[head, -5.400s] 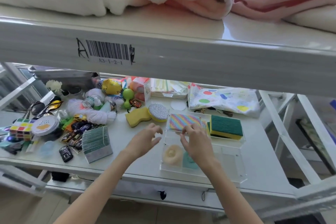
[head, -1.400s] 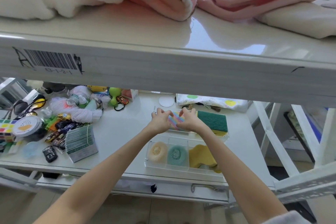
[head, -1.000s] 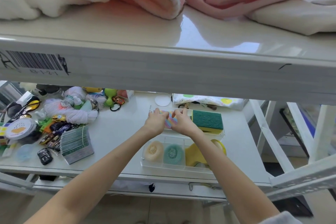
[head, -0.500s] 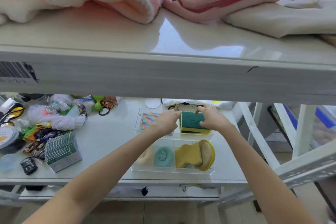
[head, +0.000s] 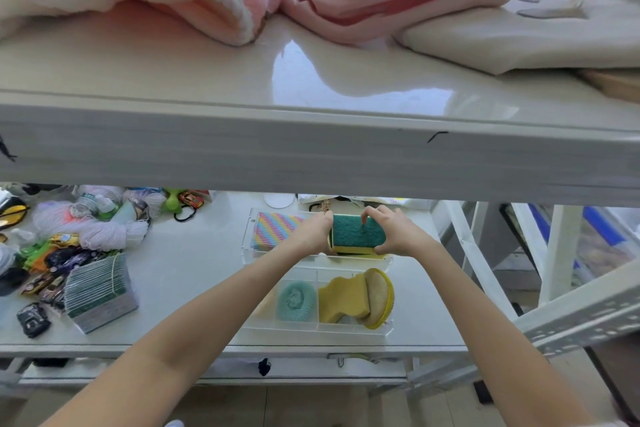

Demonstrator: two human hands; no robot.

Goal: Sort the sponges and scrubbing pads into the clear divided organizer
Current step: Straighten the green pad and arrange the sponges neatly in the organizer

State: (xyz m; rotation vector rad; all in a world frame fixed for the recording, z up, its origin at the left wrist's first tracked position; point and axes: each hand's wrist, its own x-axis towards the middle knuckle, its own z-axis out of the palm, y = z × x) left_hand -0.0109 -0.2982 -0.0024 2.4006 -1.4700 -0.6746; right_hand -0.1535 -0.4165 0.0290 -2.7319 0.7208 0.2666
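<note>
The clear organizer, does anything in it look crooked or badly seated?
Yes. In the clear organizer, the near right compartment is crowded: the wavy yellow sponge leans tilted beside the round yellow-rimmed pad, which stands on edge, not flat. The teal scrubber lies flat.

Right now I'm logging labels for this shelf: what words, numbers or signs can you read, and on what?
None can be read.
White upper shelf edge: black pen marks at the far left and right of centre, no legible characters.
Small white bottle with a green cap: printed label, too small and blurred.
Stack of green-edged cards: no readable print.
</note>
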